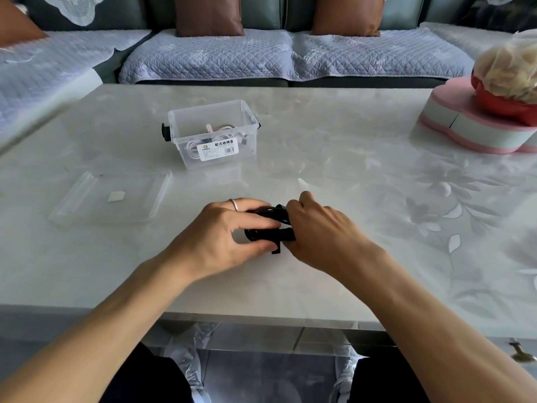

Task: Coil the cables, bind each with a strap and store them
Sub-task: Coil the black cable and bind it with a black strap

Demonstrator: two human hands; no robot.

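Near edge of the surface, centre: both hands meet over 1 coiled black cable. Left hand, ring on 1 finger, fingers curled round the coil's left side; grip holding the cable. Right hand curled over the coil's right side, grip closed on it too. A black strap shows at the coil's middle, its short end sticking out below between the 2 hands. Whether the strap is fully fastened cannot be told; the fingers hide it.

Left of the hands, toward the surface's left edge: a clear lid lying flat, a small white tag visible on or under it.

Farther in, left of centre: an open clear storage box with a black latch at its left end and a printed label on the front wall. Pale cables lie coiled inside it.

Far right corner: a pink-and-white tiered stand carrying a red holder with something pale and netted in it.

Beyond the far edge: a sofa with quilted covers and 2 brown cushions.
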